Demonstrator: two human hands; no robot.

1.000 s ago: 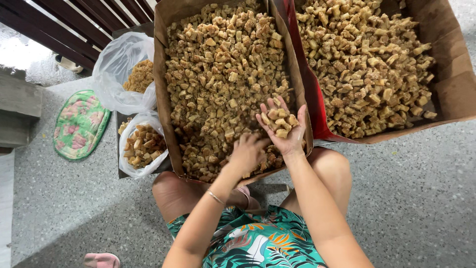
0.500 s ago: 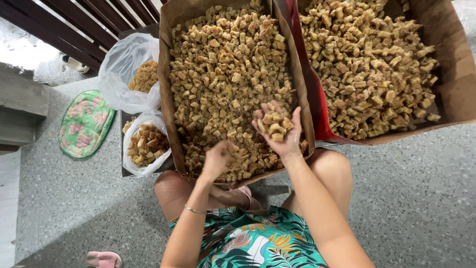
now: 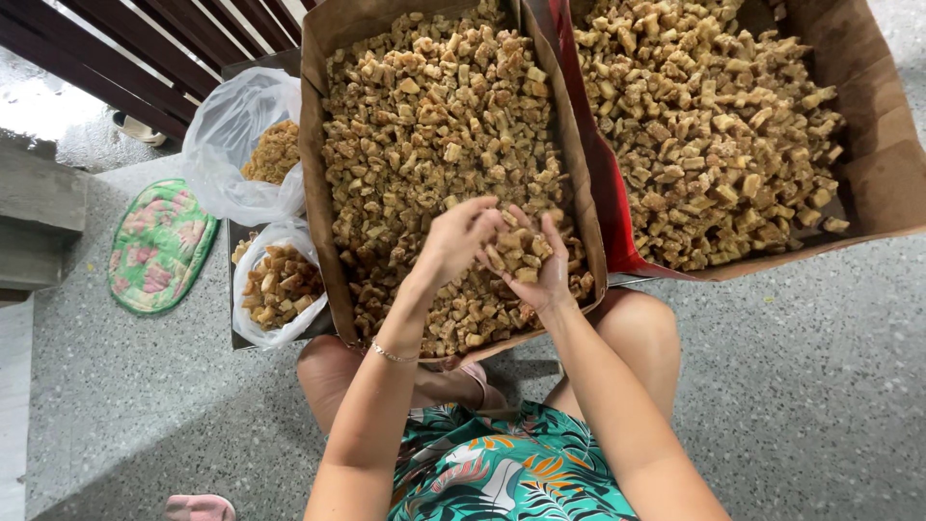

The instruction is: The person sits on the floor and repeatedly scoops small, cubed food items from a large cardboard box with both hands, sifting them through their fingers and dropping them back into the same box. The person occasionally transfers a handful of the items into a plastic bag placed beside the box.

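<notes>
Where the two hands meet over the near box [image 3: 318,145], a cardboard tray heaped with rough, tan, cube-like chunks [image 3: 434,125], the right hand [image 3: 540,265] is cupped palm up, grip half open, cradling a small pile of chunks. Left hand [image 3: 458,236] hovers at that pile, fingers pinched down onto it; what it grips, cannot tell. Second box [image 3: 887,164] with red liner sits just right, touching. Two clear plastic bags [image 3: 241,135] of chunks stand left of the box. Speckled grey floor [image 3: 820,386] lies open right and front; quilted mat [image 3: 159,246] far left.
</notes>
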